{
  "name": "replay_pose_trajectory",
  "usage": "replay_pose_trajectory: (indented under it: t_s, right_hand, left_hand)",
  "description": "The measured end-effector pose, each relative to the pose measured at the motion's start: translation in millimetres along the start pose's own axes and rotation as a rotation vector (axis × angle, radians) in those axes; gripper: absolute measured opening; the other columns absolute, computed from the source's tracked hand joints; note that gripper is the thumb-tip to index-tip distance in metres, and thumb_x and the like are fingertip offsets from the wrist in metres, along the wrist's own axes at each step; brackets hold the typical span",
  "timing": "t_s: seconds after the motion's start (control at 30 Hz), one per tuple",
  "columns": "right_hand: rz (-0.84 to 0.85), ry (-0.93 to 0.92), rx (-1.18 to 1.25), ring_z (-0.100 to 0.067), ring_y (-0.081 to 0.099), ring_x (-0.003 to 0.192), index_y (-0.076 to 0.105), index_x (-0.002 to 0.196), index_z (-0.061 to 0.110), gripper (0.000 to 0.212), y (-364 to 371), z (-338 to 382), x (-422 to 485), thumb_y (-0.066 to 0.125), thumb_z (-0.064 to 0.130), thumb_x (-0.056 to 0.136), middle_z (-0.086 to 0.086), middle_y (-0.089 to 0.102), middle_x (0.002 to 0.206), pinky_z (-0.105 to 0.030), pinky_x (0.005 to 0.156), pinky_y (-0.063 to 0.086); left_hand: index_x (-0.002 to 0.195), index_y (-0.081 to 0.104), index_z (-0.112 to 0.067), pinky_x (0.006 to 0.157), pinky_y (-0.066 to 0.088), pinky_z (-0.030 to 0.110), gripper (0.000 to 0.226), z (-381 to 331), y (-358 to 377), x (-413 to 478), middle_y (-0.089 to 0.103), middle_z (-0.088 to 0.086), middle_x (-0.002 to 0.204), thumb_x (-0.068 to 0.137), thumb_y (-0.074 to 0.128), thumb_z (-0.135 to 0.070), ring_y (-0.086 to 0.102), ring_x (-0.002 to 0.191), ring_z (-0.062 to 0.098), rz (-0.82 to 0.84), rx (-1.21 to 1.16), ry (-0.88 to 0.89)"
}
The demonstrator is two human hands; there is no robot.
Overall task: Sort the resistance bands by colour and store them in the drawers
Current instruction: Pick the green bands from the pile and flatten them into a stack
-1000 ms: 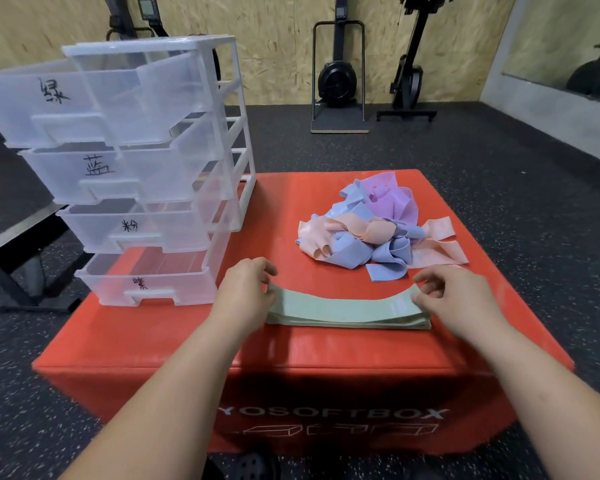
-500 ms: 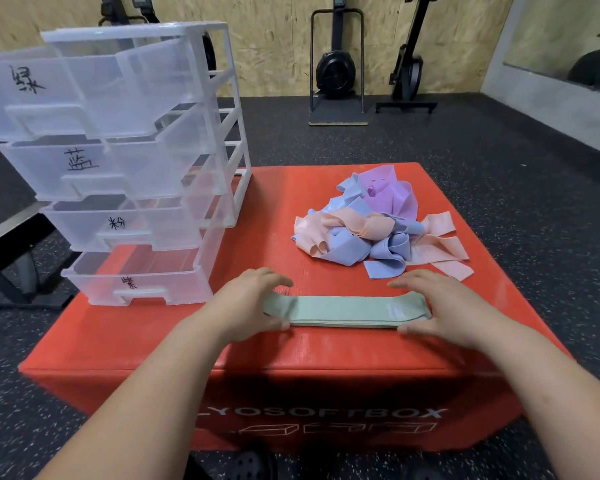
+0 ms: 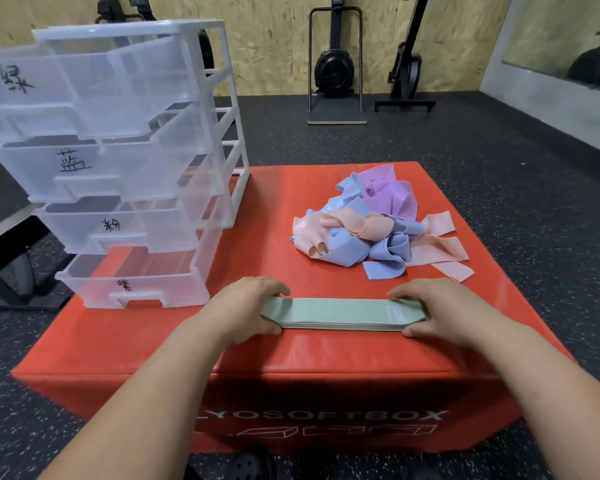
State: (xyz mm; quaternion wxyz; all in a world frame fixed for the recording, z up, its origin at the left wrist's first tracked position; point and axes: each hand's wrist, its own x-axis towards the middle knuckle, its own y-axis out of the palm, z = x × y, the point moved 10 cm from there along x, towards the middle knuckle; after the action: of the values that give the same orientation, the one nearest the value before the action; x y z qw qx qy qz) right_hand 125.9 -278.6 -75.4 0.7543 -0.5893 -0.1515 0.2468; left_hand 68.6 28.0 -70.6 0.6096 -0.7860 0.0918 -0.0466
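A flat stack of green resistance bands (image 3: 340, 313) lies near the front edge of the red soft box (image 3: 291, 355). My left hand (image 3: 246, 310) grips the stack's left end, thumb at the front edge and fingers over the back. My right hand (image 3: 437, 310) grips the right end the same way. Behind them sits a tangled pile of blue, pink and purple bands (image 3: 374, 230). A clear plastic drawer unit (image 3: 125, 161) stands at the box's left, all its labelled drawers pulled out.
Dark rubber gym floor surrounds the box. A black bench frame (image 3: 4, 244) stands at the left. Rowing machines (image 3: 336, 64) lean against the wooden back wall. A grey wall runs along the right.
Both hands have closed in on the ends of the green stack, squaring it into a neater pile. My view has shifted slightly.
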Motion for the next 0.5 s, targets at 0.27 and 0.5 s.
replay_pose_trajectory:
  t_s: [0.27, 0.5]
  right_hand:
    - [-0.065, 0.100, 0.166, -0.003, 0.059, 0.114, 0.060, 0.138, 0.039, 0.068, -15.1, -10.0, -5.7, 0.083, 0.058, 0.078, 0.015, 0.063, 0.129, -0.025, 0.096, 0.044]
    - [0.065, 0.364, 0.121, -0.020, 0.062, 0.111, 0.060, 0.139, 0.030, 0.058, 7.9, -30.2, -9.8, 0.078, 0.048, 0.087, -0.001, 0.065, 0.124, -0.028, 0.091, 0.045]
  left_hand:
    - [0.142, 0.056, -0.043, 0.102, 0.046, 0.036, 0.081, -18.6, -5.4, 1.8, 0.060, -0.017, 0.133, 0.070, 0.083, -0.067, 0.056, 0.120, 0.013, -0.080, 0.068, 0.095]
    - [0.120, 0.061, -0.041, 0.084, 0.045, 0.033, 0.048, -48.9, 8.2, 13.6, 0.063, -0.016, 0.108, 0.078, 0.079, -0.056, 0.062, 0.103, 0.014, -0.089, 0.075, 0.177]
